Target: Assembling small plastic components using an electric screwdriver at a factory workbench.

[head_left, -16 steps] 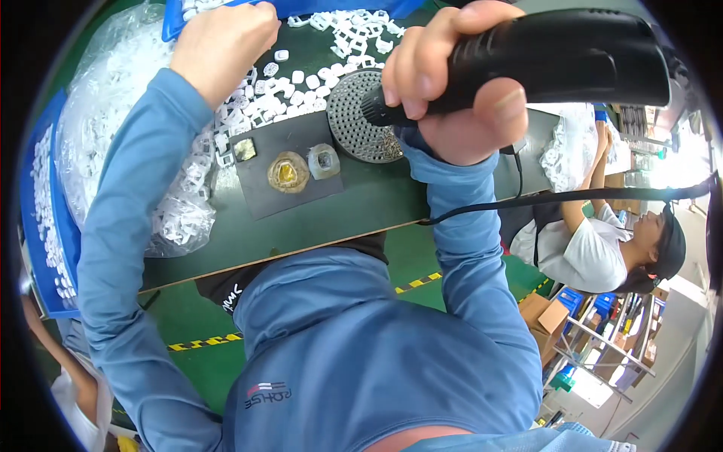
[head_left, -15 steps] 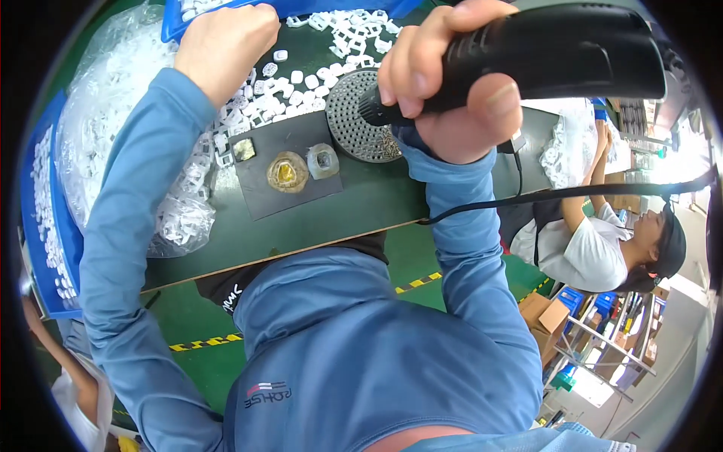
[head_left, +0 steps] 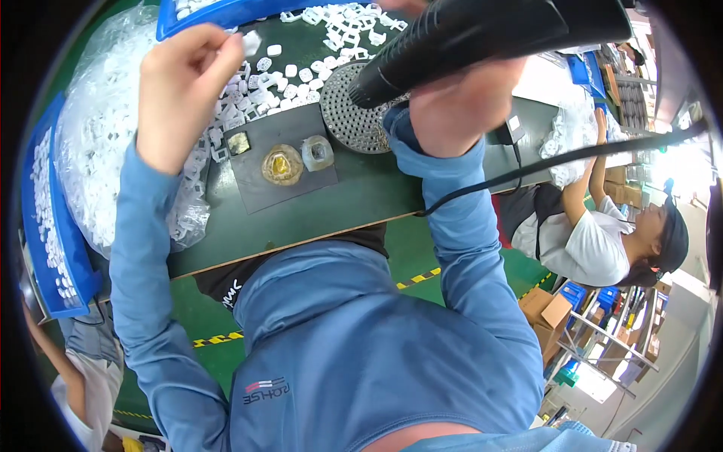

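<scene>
My left hand [head_left: 181, 90] is raised over the left part of the bench, thumb and forefinger closed on a small white plastic piece [head_left: 251, 43]. My right hand [head_left: 471, 105], blurred, is wrapped round a black electric screwdriver [head_left: 467, 45] with a cord. Its ribbed nose points down-left over a round perforated metal plate [head_left: 343, 113]; its tip cannot be made out. On a dark grey mat [head_left: 260, 192] sit a clear block [head_left: 318, 153] with a square hollow, a round brownish lump [head_left: 282, 164] with a yellow middle, and a small yellowish block [head_left: 238, 143].
Loose white plastic parts [head_left: 290, 90] cover the green bench [head_left: 361, 188] behind the mat. A big clear bag of white parts [head_left: 105, 135] lies at left, beside a blue bin [head_left: 75, 290]. Another blue bin [head_left: 241, 16] stands behind. A person [head_left: 595, 241] works at right.
My left hand has drawn back from the far bin's edge toward me and left, and the white piece now shows at its fingertips. The screwdriver has shifted left and tilted.
</scene>
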A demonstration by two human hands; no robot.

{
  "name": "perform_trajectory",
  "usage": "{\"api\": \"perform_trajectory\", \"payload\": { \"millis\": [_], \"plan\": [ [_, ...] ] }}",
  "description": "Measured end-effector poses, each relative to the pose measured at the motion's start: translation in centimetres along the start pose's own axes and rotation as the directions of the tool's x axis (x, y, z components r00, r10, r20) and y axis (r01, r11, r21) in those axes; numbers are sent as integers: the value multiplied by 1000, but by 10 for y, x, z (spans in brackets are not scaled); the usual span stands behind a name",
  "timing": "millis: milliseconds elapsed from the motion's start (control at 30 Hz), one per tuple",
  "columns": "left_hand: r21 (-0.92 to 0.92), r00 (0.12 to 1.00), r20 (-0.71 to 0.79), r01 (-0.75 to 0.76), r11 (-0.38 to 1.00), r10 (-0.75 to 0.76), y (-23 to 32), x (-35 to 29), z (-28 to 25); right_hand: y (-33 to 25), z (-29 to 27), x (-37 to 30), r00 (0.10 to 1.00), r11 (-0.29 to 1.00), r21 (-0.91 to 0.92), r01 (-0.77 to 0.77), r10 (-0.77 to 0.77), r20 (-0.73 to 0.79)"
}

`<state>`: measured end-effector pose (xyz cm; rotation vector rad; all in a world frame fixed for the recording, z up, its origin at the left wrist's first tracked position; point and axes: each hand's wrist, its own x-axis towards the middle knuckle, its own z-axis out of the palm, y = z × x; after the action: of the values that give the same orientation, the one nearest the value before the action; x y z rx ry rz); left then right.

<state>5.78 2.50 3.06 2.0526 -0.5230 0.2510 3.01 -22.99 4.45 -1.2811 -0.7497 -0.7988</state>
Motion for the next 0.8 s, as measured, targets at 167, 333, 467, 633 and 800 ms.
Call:
{"api": "perform_trajectory", "payload": {
  "millis": [167, 333, 467, 633, 800],
  "plan": [
    [-477, 973, -17, 195, 857, -230, -20, -24, -17, -39, 11, -16, 924, 897, -233, 377, -345, 166],
    [-605, 966, -35, 183, 775, -255, -25, -27, -15, -16, 57, -24, 815, 658, -723, 213, 288, 502],
    [-591, 968, -16, 192, 783, -249, -28, -29, -11, 16, 68, -14, 742, 514, -838, 183, 487, 461],
    [-542, 976, -11, 178, 821, -219, -34, -30, -8, 38, 72, -4, 560, 444, -860, 250, 659, 503],
    [-509, 973, 1, 200, 837, -232, -49, -35, -7, 28, 87, 8, 454, 468, -884, 2, 787, 418]
  ]
}}
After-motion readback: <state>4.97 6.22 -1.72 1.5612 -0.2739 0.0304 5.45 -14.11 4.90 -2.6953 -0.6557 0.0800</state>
